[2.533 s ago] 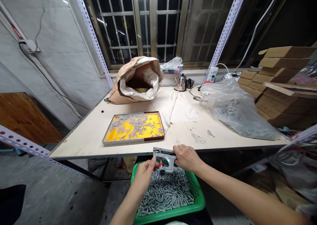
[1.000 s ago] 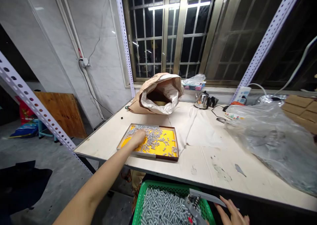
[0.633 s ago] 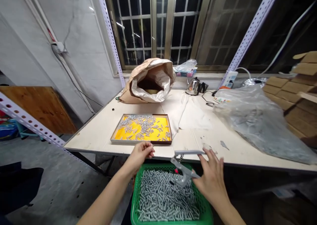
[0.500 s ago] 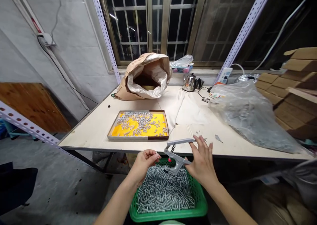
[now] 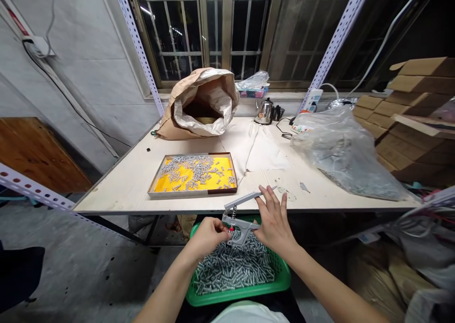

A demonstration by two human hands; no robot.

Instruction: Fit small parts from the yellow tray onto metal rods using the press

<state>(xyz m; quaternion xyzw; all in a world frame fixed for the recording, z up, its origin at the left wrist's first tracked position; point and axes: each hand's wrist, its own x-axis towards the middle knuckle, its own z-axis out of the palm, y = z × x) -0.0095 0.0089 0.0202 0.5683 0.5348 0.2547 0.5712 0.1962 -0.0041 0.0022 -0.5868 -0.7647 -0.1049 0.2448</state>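
Observation:
My right hand [image 5: 274, 223] holds a grey metal hand press [image 5: 240, 219] over a green basket [image 5: 280, 272], its lever raised with my fingers stretched along it. My left hand [image 5: 209, 235] is pinched at the press's jaw, where a red tip shows; what it pinches is too small to name. The basket sits on my lap below the table's front edge and holds several small silver metal pieces [image 5: 234, 270]. On the table lies a shallow tray [image 5: 155, 185] with a yellow floor and more silver pieces [image 5: 194, 171] scattered in it.
The pale table [image 5: 131, 180] carries an open brown paper sack [image 5: 199, 102], a white cloth [image 5: 261, 150], a kettle [image 5: 265, 111] and a big clear plastic bag [image 5: 341, 152] of metal parts. Cardboard boxes [image 5: 412, 119] stack at the right. Perforated shelf posts [image 5: 31, 190] flank me.
My left hand reached to the yellow tray, then came back to the press jaw with fingers pinched. My right hand brought the press up over the basket, lever open.

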